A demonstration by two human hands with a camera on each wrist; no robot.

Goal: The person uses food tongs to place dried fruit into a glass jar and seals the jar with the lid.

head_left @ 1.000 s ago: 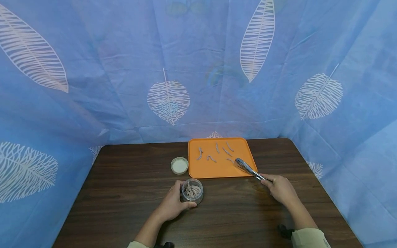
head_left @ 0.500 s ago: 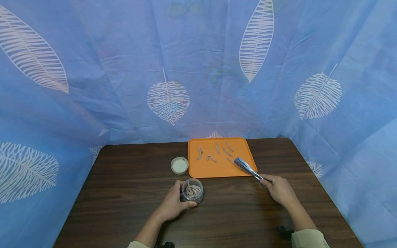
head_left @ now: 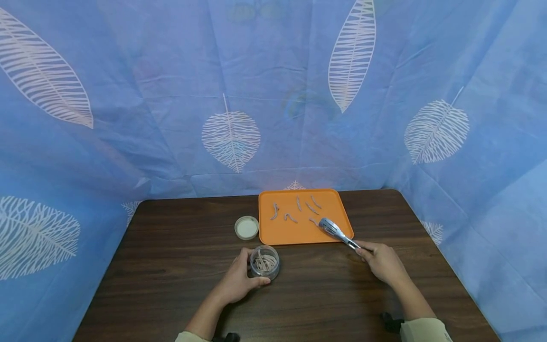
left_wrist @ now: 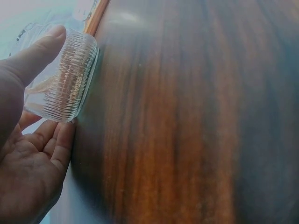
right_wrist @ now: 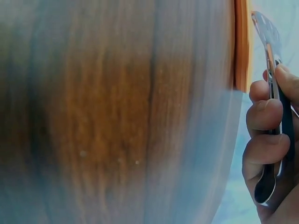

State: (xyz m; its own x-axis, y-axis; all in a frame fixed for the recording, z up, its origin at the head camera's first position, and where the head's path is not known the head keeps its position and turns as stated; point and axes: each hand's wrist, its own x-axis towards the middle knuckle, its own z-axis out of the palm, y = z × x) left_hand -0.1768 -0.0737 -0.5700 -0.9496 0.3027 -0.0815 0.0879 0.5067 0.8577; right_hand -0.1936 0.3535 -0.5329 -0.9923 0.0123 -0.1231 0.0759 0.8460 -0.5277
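My left hand (head_left: 239, 281) holds a clear jar (head_left: 266, 274) standing on the table, thumb on one side and fingers on the other. Inside the jar are several pale, thin, worm-like strips (head_left: 267, 262). In the left wrist view the ribbed jar wall (left_wrist: 74, 79) shows between thumb and fingers. My right hand (head_left: 386, 263) grips metal tongs (head_left: 339, 233), its fingers curled round the handles in the right wrist view. The tongs' head is low over the right part of an orange tray (head_left: 290, 237), at a thin greyish strip (head_left: 314, 221); I cannot tell whether they pinch it.
Several other greyish strips (head_left: 312, 209) lie spread over the tray's back and left. A round lid (head_left: 246, 228) lies on the dark wooden table (head_left: 183, 237) left of the tray. A blue leaf-patterned cloth (head_left: 273, 95) hangs behind and at the sides.
The tongs and right hand have moved slightly left over the tray, and the strip at their head sits slightly further left too. The left hand and jar have stayed in place.
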